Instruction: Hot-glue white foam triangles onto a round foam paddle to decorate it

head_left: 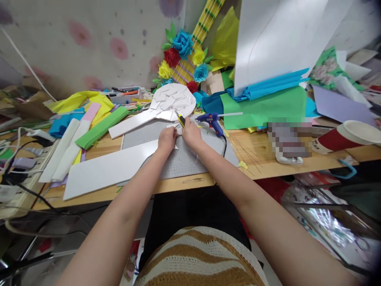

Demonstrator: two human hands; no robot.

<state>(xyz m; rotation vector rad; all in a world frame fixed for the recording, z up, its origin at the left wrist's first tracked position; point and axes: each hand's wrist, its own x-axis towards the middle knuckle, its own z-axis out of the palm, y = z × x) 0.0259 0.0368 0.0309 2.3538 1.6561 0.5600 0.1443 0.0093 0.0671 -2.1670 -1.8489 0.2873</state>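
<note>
My right hand (191, 133) is closed around a yellow and black utility knife (181, 119), its blade end pointing up and away. Close beside it, my left hand (167, 139) has its fingers pinched on a small piece of white board (172, 126), partly hidden by the fingers. Both hands are over a grey cutting mat (190, 165) strewn with white scraps. Just beyond lies a white guitar-like shape (174, 99), its round end covered with angular white pieces. A long white board (110, 169) reaches under my left forearm.
Right of my hands lies a blue glue gun (210, 118) with its black cord. A red and white paper cup (347, 137) stands near the right edge. Crepe paper rolls (101, 127) lie left, by a power strip (28, 174). A flower-covered yellow guitar (186, 65) leans behind.
</note>
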